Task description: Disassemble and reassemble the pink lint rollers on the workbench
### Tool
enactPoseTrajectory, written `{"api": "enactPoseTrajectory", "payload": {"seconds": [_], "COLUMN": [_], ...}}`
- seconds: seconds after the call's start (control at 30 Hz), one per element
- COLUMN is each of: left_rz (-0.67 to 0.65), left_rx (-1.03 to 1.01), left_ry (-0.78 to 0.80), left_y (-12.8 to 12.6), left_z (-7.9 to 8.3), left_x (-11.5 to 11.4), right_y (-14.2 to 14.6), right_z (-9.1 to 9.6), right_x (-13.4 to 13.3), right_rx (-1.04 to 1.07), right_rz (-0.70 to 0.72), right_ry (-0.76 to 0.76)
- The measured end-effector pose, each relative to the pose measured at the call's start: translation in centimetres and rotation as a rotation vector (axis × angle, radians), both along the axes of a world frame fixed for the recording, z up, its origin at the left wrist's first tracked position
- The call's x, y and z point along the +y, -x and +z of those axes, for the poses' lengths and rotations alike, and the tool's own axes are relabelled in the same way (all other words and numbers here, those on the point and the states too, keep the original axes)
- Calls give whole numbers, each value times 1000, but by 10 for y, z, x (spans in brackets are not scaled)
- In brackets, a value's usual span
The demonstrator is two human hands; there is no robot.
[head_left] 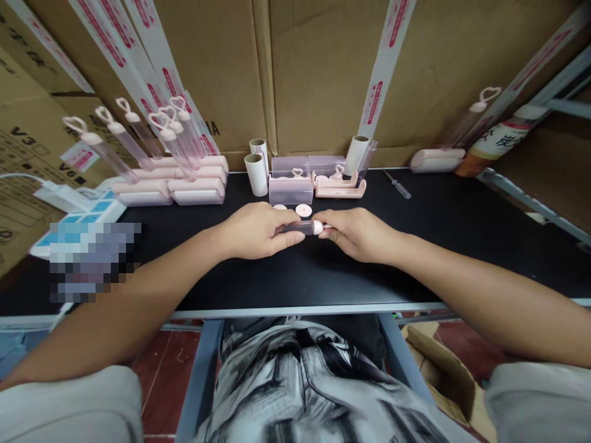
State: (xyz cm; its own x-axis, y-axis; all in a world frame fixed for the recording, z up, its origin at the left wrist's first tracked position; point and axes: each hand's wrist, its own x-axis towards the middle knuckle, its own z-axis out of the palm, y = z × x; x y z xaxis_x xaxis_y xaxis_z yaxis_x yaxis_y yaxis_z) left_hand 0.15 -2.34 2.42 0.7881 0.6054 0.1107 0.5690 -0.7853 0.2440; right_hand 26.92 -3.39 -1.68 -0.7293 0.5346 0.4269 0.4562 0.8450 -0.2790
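Observation:
My left hand is wrapped round a clear plastic tube held level over the black table. At the tube's right end sits a pale pink cap. The fingers of my right hand pinch the cap's handle, which they mostly hide. Just beyond my hands lies a pale pink disc, with another partly behind my left hand. Behind them stand a translucent lilac box-like cover and pale pink curved frame parts.
At the left, several pink holders bear upright tubes with heart-shaped handles. White cardboard-like rolls stand at the back. A small screwdriver lies to the right, near a spray can. A power strip is at far left.

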Motion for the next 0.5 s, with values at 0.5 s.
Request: {"api": "enactPoseTrajectory", "payload": {"seconds": [0.5], "left_rz": [-82], "left_rx": [-97], "left_ry": [340], "left_y": [3], "left_z": [-1], "left_x": [6], "right_y": [-1], "right_z": [5], "right_x": [-3], "right_rx": [-41], "right_rz": [70], "right_ry": [-249]}}
